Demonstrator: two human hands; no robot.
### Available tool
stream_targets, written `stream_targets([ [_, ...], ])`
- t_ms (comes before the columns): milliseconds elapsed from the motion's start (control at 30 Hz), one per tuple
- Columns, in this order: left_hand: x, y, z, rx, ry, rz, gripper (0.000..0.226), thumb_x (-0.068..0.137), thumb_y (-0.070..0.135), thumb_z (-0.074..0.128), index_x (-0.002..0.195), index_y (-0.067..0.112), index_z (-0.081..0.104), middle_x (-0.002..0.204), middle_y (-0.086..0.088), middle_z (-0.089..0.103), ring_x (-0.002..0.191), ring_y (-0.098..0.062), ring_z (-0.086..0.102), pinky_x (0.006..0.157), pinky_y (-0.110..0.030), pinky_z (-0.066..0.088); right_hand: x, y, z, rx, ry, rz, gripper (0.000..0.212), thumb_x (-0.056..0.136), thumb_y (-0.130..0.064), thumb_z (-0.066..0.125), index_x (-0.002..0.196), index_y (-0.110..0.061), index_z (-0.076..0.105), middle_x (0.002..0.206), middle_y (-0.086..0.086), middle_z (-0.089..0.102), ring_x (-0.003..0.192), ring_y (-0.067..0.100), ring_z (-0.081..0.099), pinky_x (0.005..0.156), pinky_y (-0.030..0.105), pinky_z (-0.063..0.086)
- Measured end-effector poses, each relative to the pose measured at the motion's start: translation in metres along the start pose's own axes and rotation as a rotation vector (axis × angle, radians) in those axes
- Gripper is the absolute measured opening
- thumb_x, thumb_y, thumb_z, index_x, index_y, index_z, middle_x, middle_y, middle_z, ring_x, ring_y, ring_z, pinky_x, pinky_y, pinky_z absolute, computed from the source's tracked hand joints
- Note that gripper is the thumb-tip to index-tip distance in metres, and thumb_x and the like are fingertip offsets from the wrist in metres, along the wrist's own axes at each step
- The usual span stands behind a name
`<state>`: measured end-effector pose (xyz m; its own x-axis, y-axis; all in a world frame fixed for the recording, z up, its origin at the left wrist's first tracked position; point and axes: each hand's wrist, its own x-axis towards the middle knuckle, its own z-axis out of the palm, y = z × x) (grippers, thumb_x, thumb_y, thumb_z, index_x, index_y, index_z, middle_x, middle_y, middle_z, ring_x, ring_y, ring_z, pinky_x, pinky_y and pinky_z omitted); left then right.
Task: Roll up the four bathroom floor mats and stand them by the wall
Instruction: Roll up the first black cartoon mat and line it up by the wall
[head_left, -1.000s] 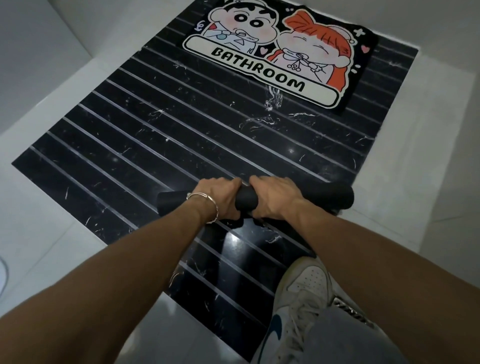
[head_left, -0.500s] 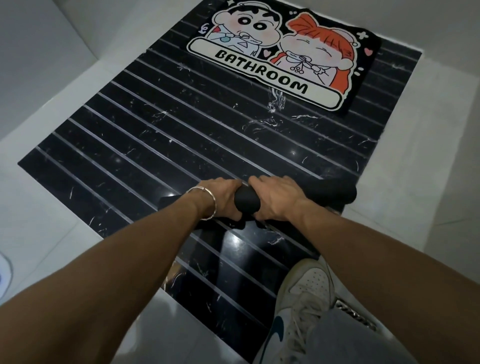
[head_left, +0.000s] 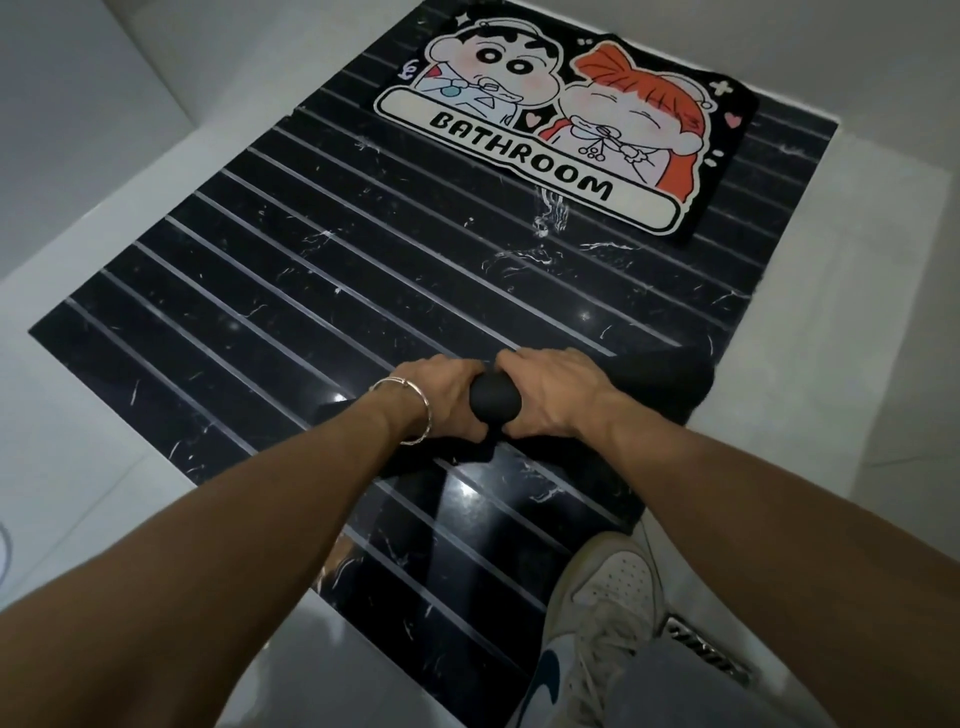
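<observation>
A rolled black mat (head_left: 495, 399) lies across the dark striped floor, gripped by both hands side by side. My left hand (head_left: 441, 397), with a silver bracelet at the wrist, holds the roll's left half. My right hand (head_left: 553, 392) holds the right half; the roll's right end (head_left: 670, 376) sticks out past it. Further off, a flat mat (head_left: 561, 135) with two cartoon children and the word BATHROOM lies spread on the floor.
The black marble floor panel (head_left: 311, 291) with pale stripes is bordered by white tile (head_left: 831, 338). My white and blue sneaker (head_left: 597, 613) stands at lower right beside a metal floor drain (head_left: 706, 652). A grey wall (head_left: 62, 104) rises at left.
The roll and both hands stay in nearly the same grip; the view has shifted slightly, with the cartoon mat now a little closer and lower in frame.
</observation>
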<state>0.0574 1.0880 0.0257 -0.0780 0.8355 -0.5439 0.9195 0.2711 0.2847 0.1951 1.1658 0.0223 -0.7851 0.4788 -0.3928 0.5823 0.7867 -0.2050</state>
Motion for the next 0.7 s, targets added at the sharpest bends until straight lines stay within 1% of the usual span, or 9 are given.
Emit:
stream_targets([
  [67, -0.001, 0.003, 0.003, 0.108, 0.062, 0.054, 0.054, 0.069, 0.048, 0.067, 0.117, 0.032, 0.049, 0.11, 0.002, 0.063, 0.1, -0.023, 0.061, 0.085, -0.037, 0.05, -0.002, 0.002, -0.004, 0.062, -0.071, 0.046, 0.054, 0.07, -0.044, 0.071, 0.112, -0.021, 0.048, 0.11, 0.003, 0.061, 0.098, 0.026, 0.059, 0.081, 0.035, 0.041],
  [167, -0.003, 0.005, 0.008, 0.282, 0.17, 0.181, 0.061, 0.072, 0.049, 0.064, 0.126, 0.03, 0.042, 0.116, 0.005, 0.057, 0.107, -0.022, 0.058, 0.084, -0.038, 0.05, -0.007, 0.007, -0.012, 0.269, -0.242, 0.135, 0.048, 0.07, -0.04, 0.073, 0.108, -0.021, 0.052, 0.101, 0.003, 0.061, 0.083, 0.021, 0.056, 0.071, 0.028, 0.042],
  [200, -0.002, 0.005, 0.008, 0.313, 0.178, 0.195, 0.06, 0.073, 0.049, 0.063, 0.126, 0.03, 0.042, 0.116, 0.005, 0.057, 0.106, -0.022, 0.059, 0.084, -0.038, 0.05, -0.008, 0.009, -0.012, 0.301, -0.264, 0.143, 0.046, 0.07, -0.04, 0.073, 0.105, -0.021, 0.052, 0.099, 0.003, 0.061, 0.081, 0.02, 0.056, 0.069, 0.028, 0.042],
  [300, -0.001, 0.006, 0.004, 0.315, 0.165, 0.145, 0.049, 0.073, 0.05, 0.062, 0.116, 0.031, 0.048, 0.107, 0.005, 0.062, 0.098, -0.023, 0.062, 0.079, -0.034, 0.05, -0.009, 0.007, -0.008, 0.271, -0.206, 0.128, 0.05, 0.069, -0.044, 0.074, 0.108, -0.021, 0.051, 0.105, 0.003, 0.063, 0.085, 0.022, 0.058, 0.07, 0.029, 0.042],
  [400, -0.003, 0.003, -0.004, 0.191, 0.125, 0.036, 0.047, 0.069, 0.055, 0.065, 0.109, 0.034, 0.053, 0.102, 0.004, 0.066, 0.094, -0.023, 0.064, 0.08, -0.034, 0.05, -0.003, 0.001, -0.004, 0.086, -0.066, 0.036, 0.061, 0.067, -0.052, 0.076, 0.112, -0.02, 0.048, 0.111, 0.001, 0.059, 0.1, 0.024, 0.059, 0.082, 0.035, 0.042],
  [467, -0.005, 0.001, -0.004, 0.149, 0.124, 0.013, 0.047, 0.069, 0.055, 0.066, 0.109, 0.034, 0.053, 0.101, 0.003, 0.065, 0.093, -0.024, 0.063, 0.078, -0.032, 0.048, 0.001, -0.002, -0.003, 0.002, -0.002, 0.003, 0.06, 0.069, -0.049, 0.074, 0.113, -0.019, 0.046, 0.114, 0.002, 0.058, 0.104, 0.025, 0.058, 0.089, 0.039, 0.04],
  [500, -0.005, 0.001, -0.002, 0.152, 0.134, 0.015, 0.047, 0.07, 0.055, 0.065, 0.11, 0.033, 0.052, 0.102, 0.002, 0.065, 0.093, -0.024, 0.063, 0.076, -0.032, 0.047, 0.002, -0.001, -0.003, -0.012, 0.009, 0.008, 0.057, 0.071, -0.046, 0.073, 0.113, -0.019, 0.046, 0.115, 0.003, 0.058, 0.105, 0.027, 0.058, 0.089, 0.04, 0.04],
  [567, -0.006, 0.001, 0.002, 0.196, 0.171, 0.055, 0.05, 0.072, 0.055, 0.063, 0.114, 0.031, 0.048, 0.107, 0.002, 0.064, 0.097, -0.025, 0.062, 0.075, -0.033, 0.047, 0.003, 0.001, -0.003, 0.009, -0.013, 0.042, 0.052, 0.071, -0.041, 0.071, 0.111, -0.018, 0.047, 0.113, 0.004, 0.06, 0.102, 0.028, 0.059, 0.085, 0.037, 0.041],
  [700, -0.004, 0.002, 0.007, 0.388, 0.235, 0.19, 0.063, 0.076, 0.054, 0.06, 0.129, 0.028, 0.039, 0.115, 0.002, 0.056, 0.106, -0.024, 0.058, 0.078, -0.037, 0.048, -0.005, 0.004, -0.011, 0.21, -0.181, 0.143, 0.048, 0.069, -0.038, 0.072, 0.108, -0.02, 0.051, 0.095, 0.002, 0.058, 0.085, 0.025, 0.056, 0.071, 0.028, 0.041],
])
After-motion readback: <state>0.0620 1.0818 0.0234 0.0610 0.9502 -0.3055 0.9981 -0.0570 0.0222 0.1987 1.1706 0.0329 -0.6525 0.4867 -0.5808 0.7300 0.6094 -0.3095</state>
